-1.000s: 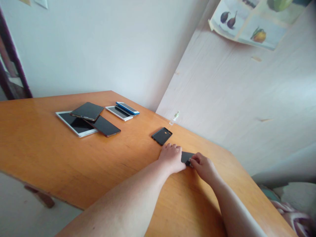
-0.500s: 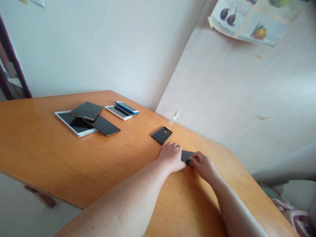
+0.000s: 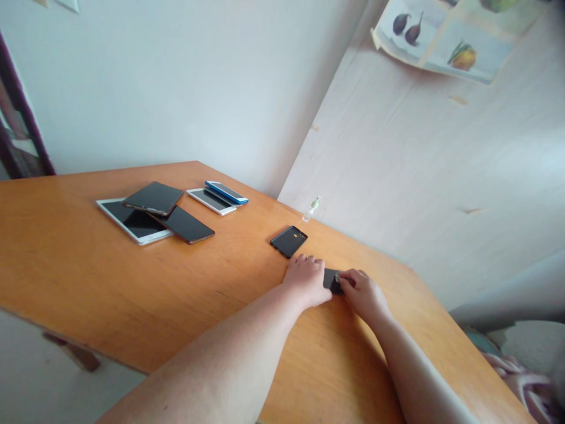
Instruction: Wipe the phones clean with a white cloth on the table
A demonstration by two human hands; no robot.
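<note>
A dark phone (image 3: 330,280) lies flat on the wooden table, partly hidden under both hands. My left hand (image 3: 305,281) is closed around its left end, pressing it down. Bent fingers of my right hand (image 3: 364,295) pinch a small whitish wad (image 3: 338,277), perhaps cloth or tissue, against the phone's dark surface near its right end. Just beyond my left hand lies an empty black phone case (image 3: 289,242), its camera cutout showing. A small clear spray bottle (image 3: 311,209) with a pale green top stands behind the case, by the wall.
On the left, a white tablet (image 3: 132,221) lies under a dark tablet (image 3: 154,198) and a dark phone (image 3: 189,224). Farther back are a white phone (image 3: 212,200) and a blue-edged phone (image 3: 227,192). The table (image 3: 212,277) meets a board wall on the right.
My right hand has shifted slightly with its fingertips up and left across the phone, the whitish wad moving with them. My left hand stays in place.
</note>
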